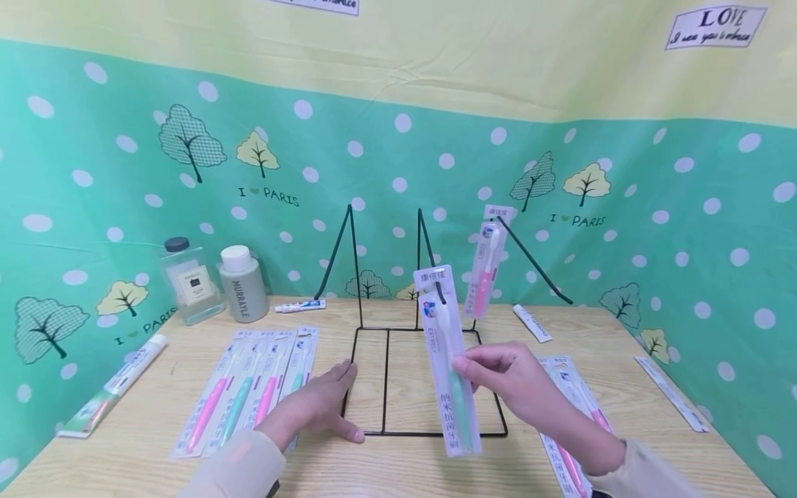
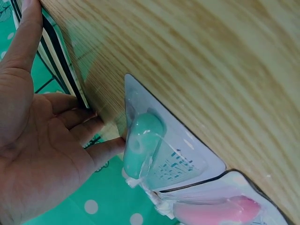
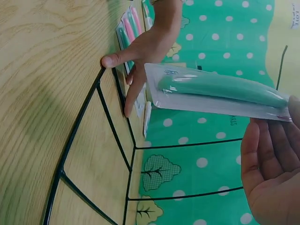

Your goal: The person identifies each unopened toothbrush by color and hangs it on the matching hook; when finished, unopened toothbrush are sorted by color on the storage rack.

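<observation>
My right hand (image 1: 507,377) pinches the side of a packaged green toothbrush (image 1: 459,408) between thumb and fingers. The black middle hook (image 1: 427,238) of a wire rack (image 1: 385,373) passes through the hole at the top of its card, with the hook's tip out in front. On the right hook hangs a packaged pink toothbrush (image 1: 481,277). My left hand (image 1: 317,401) lies at the left edge of the rack's base, thumb at the front corner and fingers stretched along the side bar. In the right wrist view the green handle (image 3: 220,89) shows above the fingers.
Several packaged toothbrushes (image 1: 233,401) lie left of the rack, and more pink ones (image 1: 569,460) lie to the right. Two bottles (image 1: 244,290) stand at the back left. A toothpaste tube (image 1: 112,387) lies far left; small tubes (image 1: 532,323) lie near the back.
</observation>
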Motion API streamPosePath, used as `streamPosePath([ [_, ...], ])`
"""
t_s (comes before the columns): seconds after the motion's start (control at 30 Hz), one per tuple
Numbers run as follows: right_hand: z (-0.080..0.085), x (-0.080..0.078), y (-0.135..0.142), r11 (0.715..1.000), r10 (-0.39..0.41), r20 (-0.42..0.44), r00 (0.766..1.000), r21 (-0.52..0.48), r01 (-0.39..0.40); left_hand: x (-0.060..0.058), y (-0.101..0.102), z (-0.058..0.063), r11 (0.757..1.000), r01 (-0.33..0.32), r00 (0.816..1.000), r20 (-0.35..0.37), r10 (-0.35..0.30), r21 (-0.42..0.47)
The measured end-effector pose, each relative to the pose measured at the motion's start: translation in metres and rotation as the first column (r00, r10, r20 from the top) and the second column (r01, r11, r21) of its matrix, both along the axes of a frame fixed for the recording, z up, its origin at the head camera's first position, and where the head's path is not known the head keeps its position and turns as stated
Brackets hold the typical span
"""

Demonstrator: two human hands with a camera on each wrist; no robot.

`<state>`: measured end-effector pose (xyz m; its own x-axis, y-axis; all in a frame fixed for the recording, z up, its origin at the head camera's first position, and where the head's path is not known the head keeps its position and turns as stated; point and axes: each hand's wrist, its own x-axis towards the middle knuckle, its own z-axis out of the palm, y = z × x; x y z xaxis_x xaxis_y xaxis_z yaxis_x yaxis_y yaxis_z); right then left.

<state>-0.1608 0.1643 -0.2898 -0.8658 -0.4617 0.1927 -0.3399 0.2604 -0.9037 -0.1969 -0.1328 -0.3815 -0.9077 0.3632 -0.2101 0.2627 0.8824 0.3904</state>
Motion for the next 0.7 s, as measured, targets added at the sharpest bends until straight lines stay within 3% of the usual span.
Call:
streamPosePath([
  [0.4, -0.011, -0.035, -0.025, 0.987, -0.143, 0.069, 0.987, -0.063, 0.147, 0.0, -0.001, -0.004, 1.0, 0.005, 1.0, -0.01, -0.005, 0.015],
  [0.7, -0.002, -0.07, -0.043, 0.959, -0.231, 0.116, 0.966, -0.138, 0.246, 0.001, -0.001, -0.003, 1.0, 0.003, 1.0, -0.012, -0.003, 0.018],
])
